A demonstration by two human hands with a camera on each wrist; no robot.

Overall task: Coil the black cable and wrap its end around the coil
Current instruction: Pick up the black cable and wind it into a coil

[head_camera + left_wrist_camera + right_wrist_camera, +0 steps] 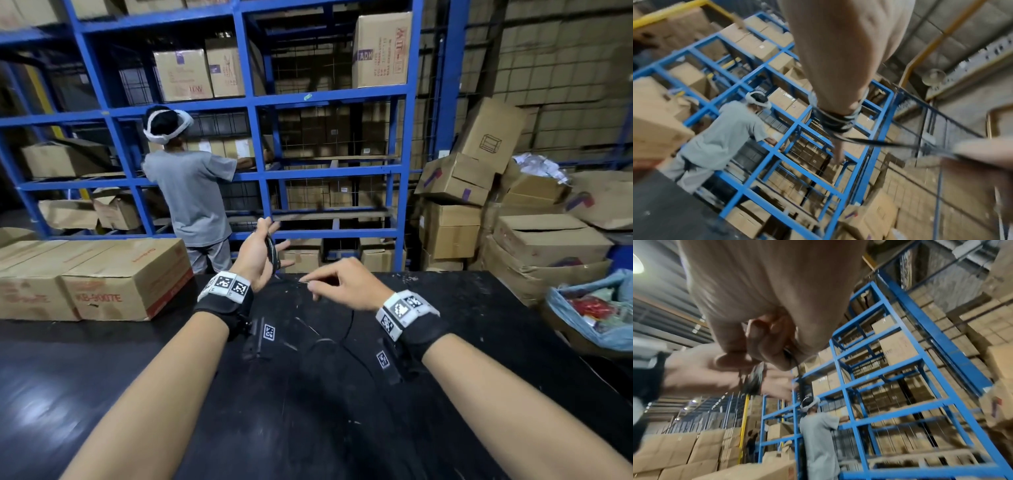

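Note:
The black cable is wound as a coil point(273, 253) round my raised left hand point(255, 255), whose fingers are spread and straight. The left wrist view shows the coil point(835, 121) looped round the fingers, with a taut strand point(879, 142) running off to the right. My right hand point(337, 284) pinches that strand just above the black table point(462, 342). Seen from the right wrist, the right fingers point(766, 344) curl on the cable, and the coil point(754, 379) sits on the left hand point(711, 374) beyond. Loose cable point(347, 329) lies on the table between my wrists.
Cardboard boxes point(96, 277) stand at the table's left edge. Behind the table is a blue rack point(260, 102) where a person in a grey shirt point(195, 192) works. More stacked boxes point(455, 205) and a blue bag point(596, 308) are at the right.

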